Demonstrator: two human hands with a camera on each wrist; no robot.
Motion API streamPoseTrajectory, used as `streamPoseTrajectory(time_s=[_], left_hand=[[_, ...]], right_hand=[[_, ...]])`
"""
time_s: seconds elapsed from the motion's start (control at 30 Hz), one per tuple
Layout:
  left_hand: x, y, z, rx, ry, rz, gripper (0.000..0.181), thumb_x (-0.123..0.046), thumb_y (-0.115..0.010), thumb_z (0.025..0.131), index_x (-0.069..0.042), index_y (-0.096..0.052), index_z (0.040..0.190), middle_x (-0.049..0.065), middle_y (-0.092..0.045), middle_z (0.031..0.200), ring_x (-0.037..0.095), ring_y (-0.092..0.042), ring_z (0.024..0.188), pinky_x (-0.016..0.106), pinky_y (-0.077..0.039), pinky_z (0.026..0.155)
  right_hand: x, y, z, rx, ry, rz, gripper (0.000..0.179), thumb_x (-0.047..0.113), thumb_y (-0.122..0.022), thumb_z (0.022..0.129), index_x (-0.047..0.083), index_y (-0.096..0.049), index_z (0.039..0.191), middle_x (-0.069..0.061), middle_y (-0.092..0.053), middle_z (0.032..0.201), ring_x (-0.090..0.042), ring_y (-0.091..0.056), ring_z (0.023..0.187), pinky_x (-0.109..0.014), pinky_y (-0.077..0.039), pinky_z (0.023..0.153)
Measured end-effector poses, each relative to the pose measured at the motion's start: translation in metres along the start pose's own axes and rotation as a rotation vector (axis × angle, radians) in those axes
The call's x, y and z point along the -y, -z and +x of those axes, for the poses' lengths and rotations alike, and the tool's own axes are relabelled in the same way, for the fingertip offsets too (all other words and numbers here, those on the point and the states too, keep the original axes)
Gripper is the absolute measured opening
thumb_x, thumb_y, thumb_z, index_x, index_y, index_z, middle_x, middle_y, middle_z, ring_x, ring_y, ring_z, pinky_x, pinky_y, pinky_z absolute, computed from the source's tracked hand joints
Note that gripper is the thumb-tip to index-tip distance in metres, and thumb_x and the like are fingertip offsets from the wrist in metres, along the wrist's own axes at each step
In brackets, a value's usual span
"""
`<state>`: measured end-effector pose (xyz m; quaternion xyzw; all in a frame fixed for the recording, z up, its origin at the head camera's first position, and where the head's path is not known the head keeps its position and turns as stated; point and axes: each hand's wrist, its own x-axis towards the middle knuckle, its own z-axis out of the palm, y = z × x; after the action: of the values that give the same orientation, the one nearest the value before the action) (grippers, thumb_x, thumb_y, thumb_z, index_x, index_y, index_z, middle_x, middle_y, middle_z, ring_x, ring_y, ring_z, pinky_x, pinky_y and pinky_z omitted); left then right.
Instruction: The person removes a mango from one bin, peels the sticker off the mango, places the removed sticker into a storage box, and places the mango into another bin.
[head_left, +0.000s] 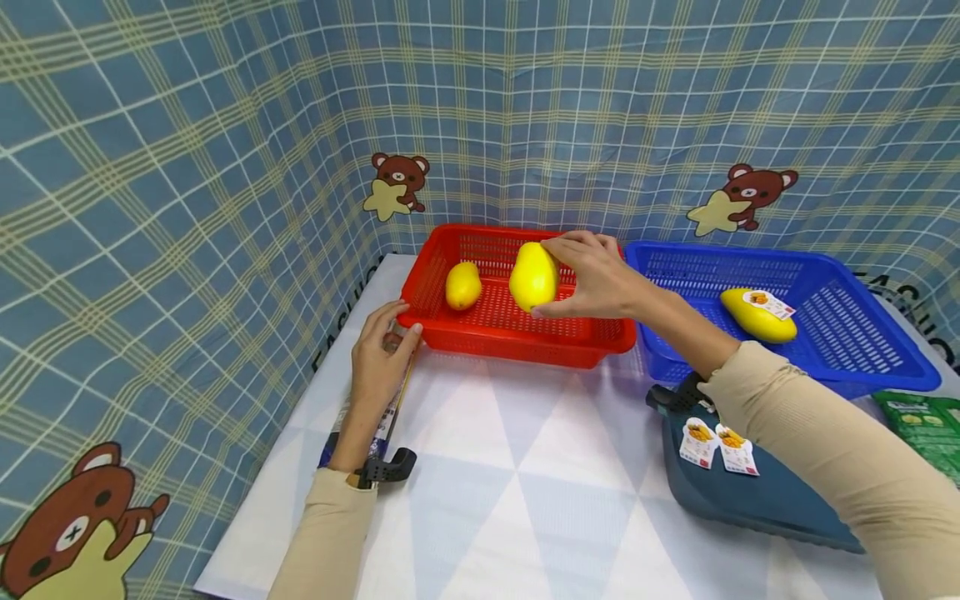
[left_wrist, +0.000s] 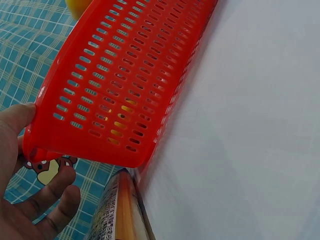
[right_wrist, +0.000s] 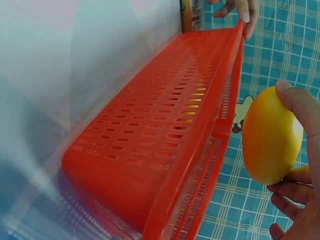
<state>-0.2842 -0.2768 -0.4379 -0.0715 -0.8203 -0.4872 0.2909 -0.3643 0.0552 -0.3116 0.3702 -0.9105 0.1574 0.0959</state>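
My right hand [head_left: 596, 279] holds a smooth yellow mango [head_left: 534, 277] above the red basket [head_left: 517, 350], thumb on one side and fingers on the other. In the right wrist view the mango [right_wrist: 271, 137] appears beside the basket's rim, clear of it. At the basket's near left corner, my left hand [head_left: 378, 358] pinches the rim; the left wrist view shows the thumb over the edge and a finger behind it. Inside the red basket, toward its left end, lies a yellow lemon-like fruit [head_left: 463, 286].
A blue basket [head_left: 885, 325] stands to the right, holding a yellow mango [head_left: 757, 317] with a sticker. In front of it is a dark teal container [head_left: 757, 492] bearing two picture labels [head_left: 716, 447]. Green packaging [head_left: 926, 429] lies far right; a printed package [left_wrist: 117, 210] lies under my left arm.
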Motion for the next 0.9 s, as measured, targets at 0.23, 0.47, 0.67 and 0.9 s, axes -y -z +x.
streamPoseTrajectory(time_s=[0.23,0.47,0.67,0.9], left_hand=[[0.002,0.001,0.001,-0.008,-0.007,0.002,0.045,-0.024,-0.070,0.096,-0.008,-0.060,0.137,0.000,-0.051,0.145,0.025,-0.060,0.095,0.045,-0.055,0.085],[0.003,0.000,-0.004,-0.002,0.012,0.019,0.045,-0.025,-0.070,0.096,-0.009,-0.061,0.136,-0.002,-0.051,0.145,0.024,-0.061,0.096,0.041,-0.056,0.085],[0.003,0.002,-0.004,-0.006,0.002,0.010,0.044,-0.025,-0.071,0.095,-0.009,-0.061,0.136,-0.003,-0.051,0.144,0.026,-0.062,0.097,0.042,-0.056,0.085],[0.002,0.002,-0.002,0.001,0.005,0.012,0.045,-0.025,-0.071,0.095,-0.010,-0.061,0.136,-0.004,-0.051,0.144,0.021,-0.061,0.096,0.038,-0.056,0.085]], right_hand=[[-0.002,-0.001,0.015,0.007,0.000,-0.012,0.099,0.060,-0.080,0.073,0.005,-0.046,0.148,-0.012,-0.051,0.146,-0.035,-0.030,0.138,-0.061,-0.023,0.103],[-0.003,-0.008,0.023,0.037,-0.018,-0.015,0.100,0.062,-0.078,0.074,0.006,-0.044,0.150,-0.012,-0.049,0.148,-0.035,-0.029,0.139,-0.060,-0.022,0.105],[-0.004,-0.011,0.033,0.049,-0.019,-0.025,0.100,0.063,-0.077,0.075,0.006,-0.044,0.150,-0.011,-0.049,0.148,-0.035,-0.029,0.140,-0.059,-0.021,0.106],[-0.008,-0.010,0.045,0.078,-0.012,-0.054,0.101,0.064,-0.077,0.074,0.006,-0.044,0.149,-0.012,-0.048,0.149,-0.034,-0.028,0.139,-0.058,-0.021,0.104]])
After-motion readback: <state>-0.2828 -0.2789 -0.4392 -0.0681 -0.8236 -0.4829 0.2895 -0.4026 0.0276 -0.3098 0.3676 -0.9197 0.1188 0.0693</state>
